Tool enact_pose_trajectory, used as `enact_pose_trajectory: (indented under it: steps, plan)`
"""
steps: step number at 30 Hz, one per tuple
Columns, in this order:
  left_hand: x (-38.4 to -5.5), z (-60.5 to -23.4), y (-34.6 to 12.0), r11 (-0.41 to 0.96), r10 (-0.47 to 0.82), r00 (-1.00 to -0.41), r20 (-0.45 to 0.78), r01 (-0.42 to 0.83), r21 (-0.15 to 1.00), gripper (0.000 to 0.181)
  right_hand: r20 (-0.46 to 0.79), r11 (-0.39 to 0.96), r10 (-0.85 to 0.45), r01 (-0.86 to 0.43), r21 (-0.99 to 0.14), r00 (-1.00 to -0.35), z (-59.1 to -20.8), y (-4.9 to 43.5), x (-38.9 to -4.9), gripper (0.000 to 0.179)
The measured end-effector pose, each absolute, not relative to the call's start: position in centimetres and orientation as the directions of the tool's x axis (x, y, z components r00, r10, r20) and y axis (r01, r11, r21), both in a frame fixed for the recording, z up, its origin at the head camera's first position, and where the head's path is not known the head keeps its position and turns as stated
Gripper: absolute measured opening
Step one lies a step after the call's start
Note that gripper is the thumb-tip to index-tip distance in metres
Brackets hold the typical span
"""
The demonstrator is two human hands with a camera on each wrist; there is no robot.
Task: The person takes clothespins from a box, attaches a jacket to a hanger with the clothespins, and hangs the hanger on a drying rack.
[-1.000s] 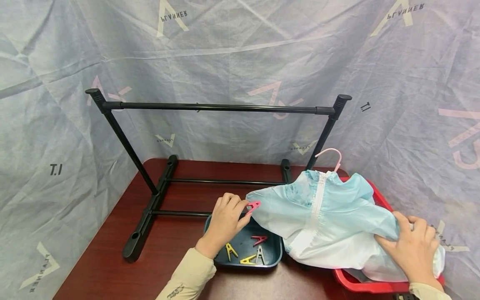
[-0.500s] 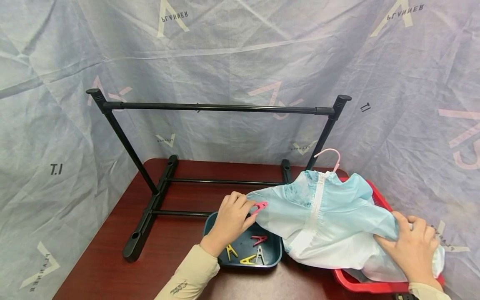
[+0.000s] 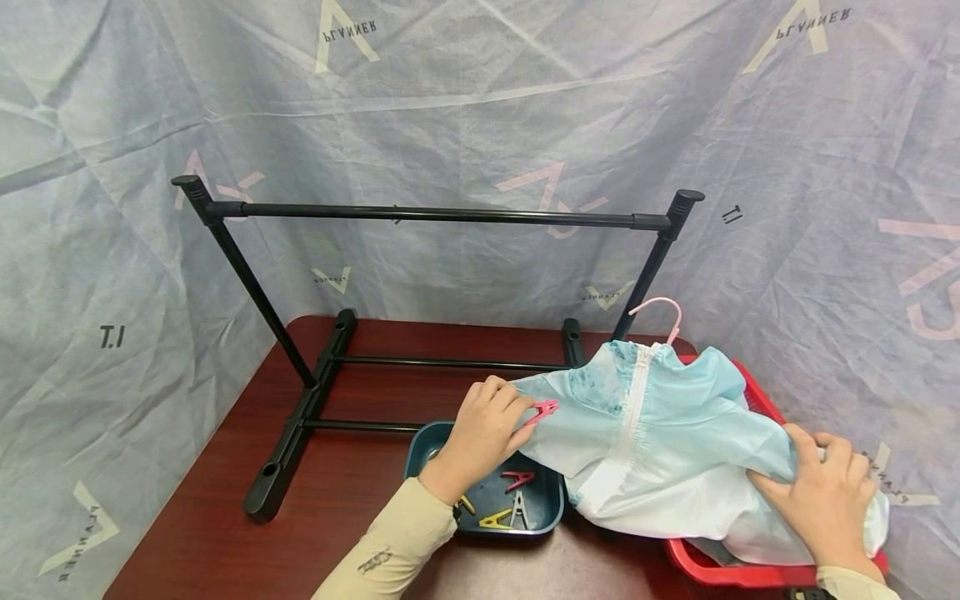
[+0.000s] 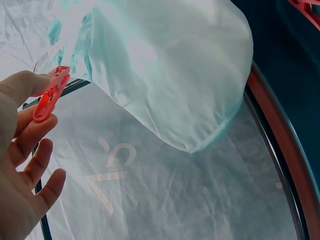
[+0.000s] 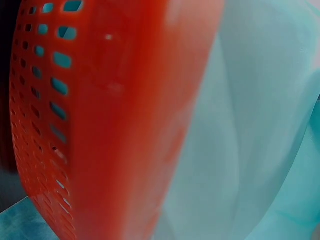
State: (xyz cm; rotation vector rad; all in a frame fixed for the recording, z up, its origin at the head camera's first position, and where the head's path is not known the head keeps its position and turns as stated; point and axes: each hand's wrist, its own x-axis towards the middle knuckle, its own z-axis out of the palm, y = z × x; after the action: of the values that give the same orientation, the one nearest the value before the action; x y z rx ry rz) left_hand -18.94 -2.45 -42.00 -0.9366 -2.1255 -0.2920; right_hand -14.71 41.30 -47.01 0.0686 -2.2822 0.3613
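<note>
A pink clothespin (image 3: 543,411) is pinched between the thumb and index finger of my left hand (image 3: 480,429), and the other fingers hang loose in the left wrist view. The hand overlaps the left sleeve tip of a light blue and white zip-up jacket (image 3: 592,467) on a pink hanger (image 3: 667,312). The jacket spreads across the edge of a red basket (image 3: 720,573). My right hand (image 3: 828,492) rests on the jacket's right side, thumb and fingers spread apart. Only basket wall (image 5: 120,120) and pale fabric (image 5: 235,125) show in the right wrist view.
A dark blue tray (image 3: 551,521) with several red, yellow and grey clothespins lies under my left forearm. Behind it stands a black garment rack (image 3: 435,214) on the dark red table (image 3: 210,517). A grey printed cloth (image 3: 450,100) hangs at the back.
My left hand has slid right with the pink clothespin, further over the jacket's sleeve. My right hand and the jacket's body stay where they were.
</note>
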Motion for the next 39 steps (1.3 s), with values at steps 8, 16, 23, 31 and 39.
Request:
enact_pose_trajectory:
  steps: [8,16,23,31,39]
  plan:
    - [-19.2,-41.8,-1.8,0.689,0.532,-0.395,0.749,0.716,-0.112,0.025,0.7,0.952,0.073,-0.158,-0.26,-0.71,-46.8,41.3,-14.6,0.102]
    - [-19.3,-41.7,-0.9,0.678,0.549,-0.391,0.738,0.725,-0.121,0.021,0.722,0.956,0.062,-0.167,-0.241,-0.689,-46.8,41.2,-14.7,0.1]
    - [-19.4,-42.0,-0.4,0.682,0.552,-0.38,0.742,0.718,-0.139,0.018,0.723,0.956,0.069,-0.16,-0.244,-0.688,-47.0,41.2,-14.8,0.101]
    - [-19.4,-42.0,0.5,0.658,0.551,-0.375,0.745,0.744,-0.112,0.019,0.719,0.955,0.071,-0.162,-0.25,-0.692,-46.9,41.0,-14.8,0.099]
    - [-19.5,-41.8,1.5,0.66,0.541,-0.359,0.761,0.741,-0.12,0.019,0.738,0.958,0.054,-0.174,-0.229,-0.672,-46.7,40.8,-14.8,0.096]
